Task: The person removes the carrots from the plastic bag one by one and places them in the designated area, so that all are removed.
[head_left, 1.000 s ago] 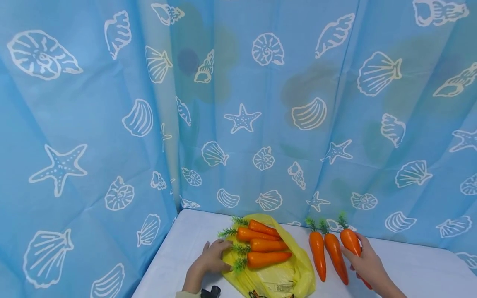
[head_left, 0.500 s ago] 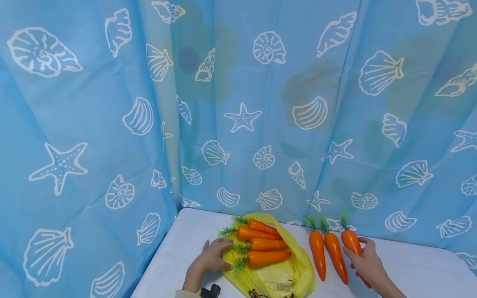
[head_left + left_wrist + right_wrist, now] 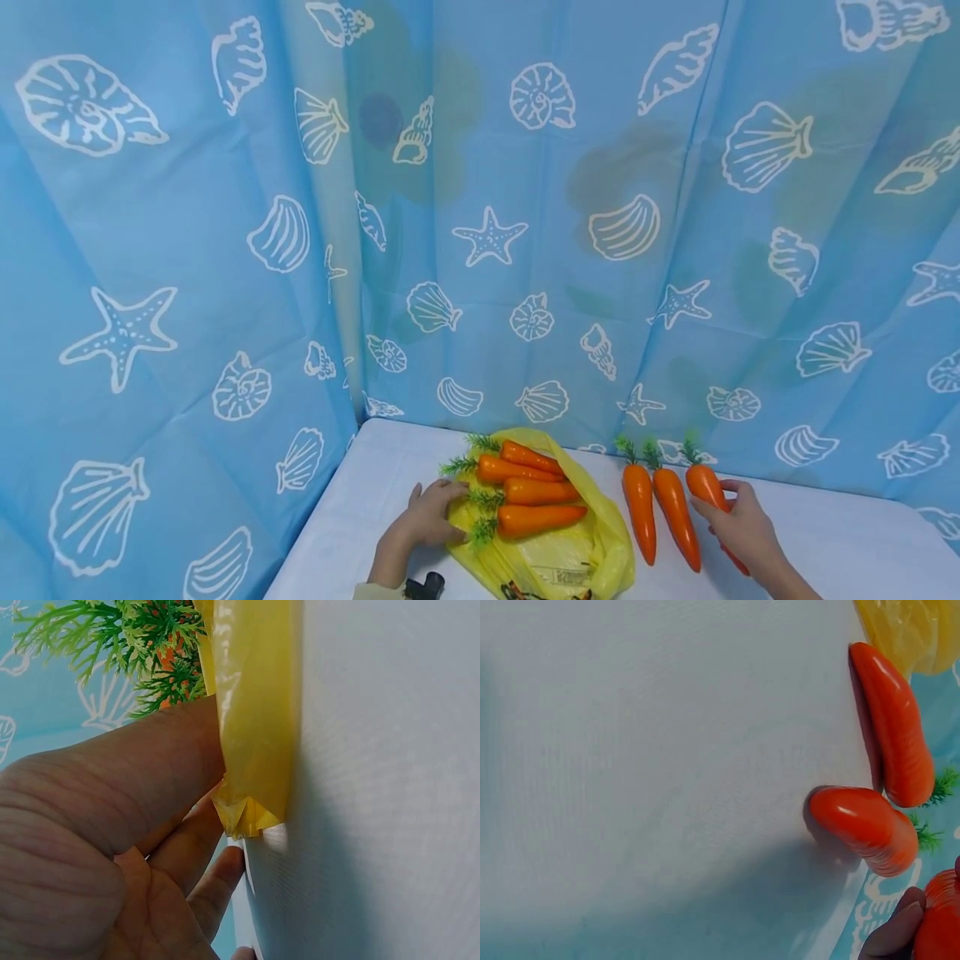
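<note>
Several orange toy carrots with green tops, including the lowest one (image 3: 540,521), lie on a yellow plastic bag (image 3: 592,554). At the bag's left edge is my left hand (image 3: 429,518); in the left wrist view its thumb (image 3: 127,780) and fingers hold that edge, the thumb tip hidden behind the plastic. My right hand (image 3: 748,533) grips a carrot (image 3: 705,483) between thumb and fingers, tip toward me. Two more carrots lie just left of it, a nearer one (image 3: 675,517) and a farther one (image 3: 639,512).
A white-covered table (image 3: 847,533) bears everything. Behind and to the left hangs a blue curtain (image 3: 525,250) with white shell drawings. A small black object (image 3: 425,586) sits by my left wrist. Dark and orange cords (image 3: 525,592) show at the bag's near end.
Hardly anything differs. My right hand and its carrot have shifted very slightly right. The left hand, the bag and the other carrots stay in place.
</note>
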`<state>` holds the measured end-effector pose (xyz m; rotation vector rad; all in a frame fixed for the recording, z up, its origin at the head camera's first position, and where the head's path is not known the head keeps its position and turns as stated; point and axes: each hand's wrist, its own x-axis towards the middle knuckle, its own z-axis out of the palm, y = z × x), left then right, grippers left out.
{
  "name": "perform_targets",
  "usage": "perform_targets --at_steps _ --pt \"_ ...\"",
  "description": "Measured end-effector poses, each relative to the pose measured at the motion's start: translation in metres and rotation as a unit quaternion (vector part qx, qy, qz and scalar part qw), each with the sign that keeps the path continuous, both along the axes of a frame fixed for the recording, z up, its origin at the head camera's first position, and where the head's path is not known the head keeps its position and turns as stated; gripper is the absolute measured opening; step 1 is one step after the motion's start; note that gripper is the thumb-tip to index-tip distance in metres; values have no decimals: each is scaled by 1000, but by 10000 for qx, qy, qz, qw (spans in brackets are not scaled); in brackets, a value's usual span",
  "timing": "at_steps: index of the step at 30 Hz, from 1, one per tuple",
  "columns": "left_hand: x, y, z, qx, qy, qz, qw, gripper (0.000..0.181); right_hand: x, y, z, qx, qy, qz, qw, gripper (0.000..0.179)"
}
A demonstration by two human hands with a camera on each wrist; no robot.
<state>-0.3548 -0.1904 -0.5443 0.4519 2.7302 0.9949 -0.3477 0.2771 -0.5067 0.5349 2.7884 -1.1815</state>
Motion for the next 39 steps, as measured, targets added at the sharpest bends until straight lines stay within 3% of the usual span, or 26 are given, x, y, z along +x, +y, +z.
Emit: perform_targets --at_steps 16,27,39 --pt "1 0 1 -9 12 24 10000 62 -9 4 -15 360 -117 -315 9988 91" --pt "4 1 5 37 -26 19 10000 62 -14 3 -22 456 -223 -298 9983 92" --pt "4 2 5 29 -11 1 10000 62 -14 6 -29 480 -331 -697 9959 90"
